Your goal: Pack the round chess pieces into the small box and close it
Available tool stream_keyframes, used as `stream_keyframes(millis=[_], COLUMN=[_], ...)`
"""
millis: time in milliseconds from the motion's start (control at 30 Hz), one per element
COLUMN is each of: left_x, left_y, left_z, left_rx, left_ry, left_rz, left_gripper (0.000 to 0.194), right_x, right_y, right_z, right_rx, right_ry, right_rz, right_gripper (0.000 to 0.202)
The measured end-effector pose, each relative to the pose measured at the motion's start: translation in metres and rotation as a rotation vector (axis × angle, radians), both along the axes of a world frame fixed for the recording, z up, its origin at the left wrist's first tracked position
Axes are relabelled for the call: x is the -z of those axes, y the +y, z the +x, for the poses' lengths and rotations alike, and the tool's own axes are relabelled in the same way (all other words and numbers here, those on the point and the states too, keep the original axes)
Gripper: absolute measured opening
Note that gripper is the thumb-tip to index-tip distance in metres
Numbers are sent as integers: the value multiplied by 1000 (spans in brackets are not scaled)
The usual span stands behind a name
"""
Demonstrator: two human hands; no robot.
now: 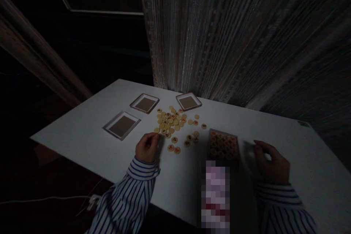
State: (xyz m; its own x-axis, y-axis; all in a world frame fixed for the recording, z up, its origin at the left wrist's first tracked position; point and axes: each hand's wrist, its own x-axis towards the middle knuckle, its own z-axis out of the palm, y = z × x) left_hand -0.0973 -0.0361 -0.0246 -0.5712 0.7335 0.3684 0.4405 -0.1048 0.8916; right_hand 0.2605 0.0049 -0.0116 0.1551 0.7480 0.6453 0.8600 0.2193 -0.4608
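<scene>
Striped sleeves [123, 204] — left fingers [154, 139] curled by discs [170, 121], right fingers [260, 160] curled by box [225, 132] — grips unclear

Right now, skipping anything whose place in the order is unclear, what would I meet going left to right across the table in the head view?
Leftmost tray, left hand, loose pieces, box of pieces, right hand.

discs [170, 120] on table [87, 128] | box [223, 132] right | trays [145, 103] left, behind
</scene>
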Motion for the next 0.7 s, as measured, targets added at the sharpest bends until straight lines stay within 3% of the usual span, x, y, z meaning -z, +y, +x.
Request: stream_keyframes(millis=[233,467,700], left_x=[1,-6,-10], left_y=[0,0,3], left_z=[4,5,-12], left_rx=[-76,-66,-86], left_ry=[-68,-205,-257], left_rz=[19,-8,28], left_gripper=[19,24,28], right_x=[-1,-16,-32], right_y=[2,3,4], right_z=[-2,-10,-20], right_rx=[-15,-119,-201], right_ry=[-7,-63,-153], right_rz=[25,56,61], right_gripper=[29,26,24])
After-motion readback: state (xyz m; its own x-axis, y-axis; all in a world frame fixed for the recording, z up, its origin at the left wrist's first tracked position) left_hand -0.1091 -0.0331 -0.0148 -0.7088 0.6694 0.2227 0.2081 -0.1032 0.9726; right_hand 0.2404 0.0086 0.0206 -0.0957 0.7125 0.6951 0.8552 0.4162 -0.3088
